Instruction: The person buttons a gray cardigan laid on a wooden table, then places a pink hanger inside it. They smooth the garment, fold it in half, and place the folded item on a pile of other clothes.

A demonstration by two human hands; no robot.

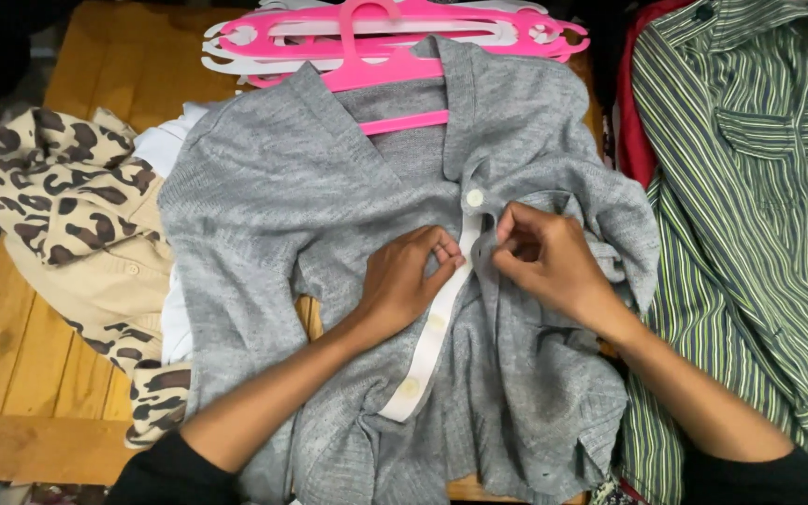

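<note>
From the head view, the grey knit cardigan (329, 215) is lying spread on the wooden bench (21, 374), hung on a pink hanger (395, 56). It is looking soft, light and floppy, best gripped along its white button band (434, 323). Left hand (404, 281) and right hand (544, 257) are pinching that band, close together. No labels are showing.

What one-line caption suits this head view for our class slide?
Two hands, left hand and right hand, pinch the white button band of a grey cardigan on a pink hanger.
</note>
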